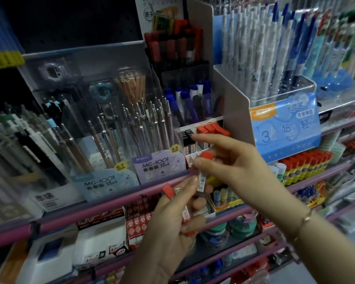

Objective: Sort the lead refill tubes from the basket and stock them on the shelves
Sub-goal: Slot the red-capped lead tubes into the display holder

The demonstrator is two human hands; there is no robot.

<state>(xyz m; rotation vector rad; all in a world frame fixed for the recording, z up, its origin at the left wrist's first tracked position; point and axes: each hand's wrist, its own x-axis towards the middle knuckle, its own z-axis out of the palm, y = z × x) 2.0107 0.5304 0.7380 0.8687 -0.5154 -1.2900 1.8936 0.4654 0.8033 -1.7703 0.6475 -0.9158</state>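
— Head view: right hand (232,160)?
— Pinching a clear, red-capped lead refill tube (202,174) between thumb and fingers, index stretched toward the red-capped tubes in the shelf tray (212,128).
— Left hand (178,212)?
— Just below, curled round several more red-capped tubes (168,190).

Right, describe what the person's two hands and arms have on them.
Both forearms are bare, with no sleeves in view. The right wrist carries a thin gold-toned chain bracelet. The left hand and right hand wear no gloves, and no rings are visible. The fingernails look short and unpainted.
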